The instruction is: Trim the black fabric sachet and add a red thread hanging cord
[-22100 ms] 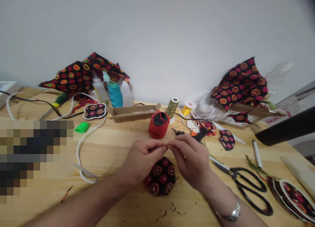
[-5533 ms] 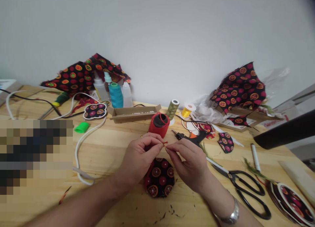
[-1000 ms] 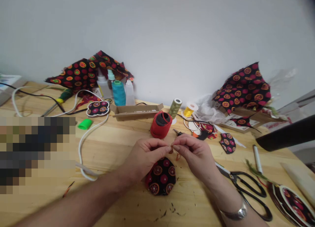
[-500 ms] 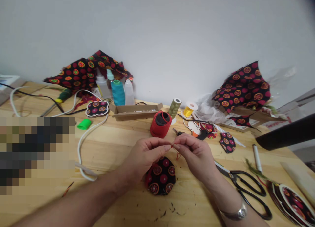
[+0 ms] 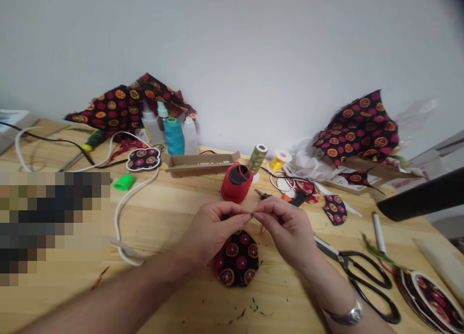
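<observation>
My left hand (image 5: 213,230) and my right hand (image 5: 286,230) meet fingertip to fingertip above the table, each in a pinch. A red thread (image 5: 262,229) runs out from between the fingers, its short tail hanging below my right fingers. Whether a needle is there too is hidden by the fingertips. Just under the hands lies a round black fabric piece (image 5: 239,264) patterned with red and orange circles, its upper left edge partly behind my left hand. A cone of red thread (image 5: 234,189) stands right behind the fingers.
Scissors (image 5: 357,268) lie beside my right forearm, with stacked fabric pieces (image 5: 435,300) farther right. Behind are a green thread spool (image 5: 257,157), a yellow spool (image 5: 278,161) and a cardboard tray (image 5: 203,165). A white cable (image 5: 118,213) curves at left near a green cap (image 5: 124,182).
The fingertips of both hands have come slightly closer together, the right ones shifting a little left. The round fabric piece and the things around stay put.
</observation>
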Demonstrator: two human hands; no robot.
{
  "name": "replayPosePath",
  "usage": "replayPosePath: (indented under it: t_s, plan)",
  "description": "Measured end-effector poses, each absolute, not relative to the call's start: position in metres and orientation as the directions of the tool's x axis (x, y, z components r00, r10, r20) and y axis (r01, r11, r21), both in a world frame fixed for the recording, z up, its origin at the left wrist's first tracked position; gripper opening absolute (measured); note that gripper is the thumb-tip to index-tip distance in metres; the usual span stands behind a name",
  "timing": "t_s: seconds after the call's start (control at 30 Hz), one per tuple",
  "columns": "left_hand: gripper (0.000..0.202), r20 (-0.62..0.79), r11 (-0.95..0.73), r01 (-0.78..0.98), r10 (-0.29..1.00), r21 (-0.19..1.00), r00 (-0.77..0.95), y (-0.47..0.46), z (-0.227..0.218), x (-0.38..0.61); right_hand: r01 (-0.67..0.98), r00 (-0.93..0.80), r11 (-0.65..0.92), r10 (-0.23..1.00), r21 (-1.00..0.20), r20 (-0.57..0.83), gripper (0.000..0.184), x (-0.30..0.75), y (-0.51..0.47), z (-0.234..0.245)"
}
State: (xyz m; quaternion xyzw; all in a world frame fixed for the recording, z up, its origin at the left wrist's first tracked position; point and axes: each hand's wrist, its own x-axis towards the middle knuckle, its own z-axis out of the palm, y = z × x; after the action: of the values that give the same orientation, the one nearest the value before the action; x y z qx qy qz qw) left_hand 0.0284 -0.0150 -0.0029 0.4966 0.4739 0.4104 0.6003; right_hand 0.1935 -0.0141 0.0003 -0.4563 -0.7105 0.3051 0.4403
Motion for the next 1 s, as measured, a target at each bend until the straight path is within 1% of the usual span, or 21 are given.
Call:
replayPosePath:
  t_s: [0.23,0.33,0.43,0.5,0.57,0.7,0.83,1.0]
  plan:
    - [0.009,-0.208,0.222,-0.045,0.955,0.974,0.212,-0.0163,-0.0009,0.0279,0.384,-0.207,0.409,0.912,-0.828,0.355,0.010,0.1930,-0.0131,-0.0002]
    - [0.009,-0.255,0.282,-0.100,0.941,0.954,0.221,-0.0165,-0.0013,0.0279,0.367,-0.209,0.400,0.915,-0.840,0.344,0.010,0.1927,-0.0134,-0.0004]
    - [0.009,-0.276,0.318,-0.183,0.935,0.930,0.223,-0.0162,-0.0020,0.0282,0.361,-0.209,0.365,0.928,-0.858,0.307,0.008,0.1918,-0.0137,-0.0013]
    - [0.008,-0.274,0.324,-0.227,0.935,0.918,0.225,-0.0158,-0.0018,0.0282,0.366,-0.203,0.326,0.942,-0.872,0.267,0.013,0.1907,-0.0139,-0.0024]
    - [0.008,-0.276,0.329,-0.253,0.935,0.910,0.223,-0.0153,-0.0012,0.0280,0.355,-0.195,0.282,0.955,-0.892,0.224,0.015,0.1894,-0.0144,-0.0034]
    - [0.007,-0.276,0.324,-0.265,0.940,0.908,0.202,-0.0147,-0.0003,0.0278,0.299,-0.157,0.206,0.974,-0.932,0.165,0.011,0.1876,-0.0151,-0.0035]
    - [0.006,-0.272,0.318,-0.271,0.942,0.909,0.194,-0.0147,0.0004,0.0282,0.307,-0.117,0.207,0.977,-0.929,0.179,0.007,0.1872,-0.0156,-0.0021]
    - [0.006,-0.271,0.313,-0.257,0.944,0.914,0.187,-0.0146,0.0006,0.0282,0.346,-0.139,0.274,0.961,-0.898,0.239,0.008,0.1874,-0.0169,-0.0021]
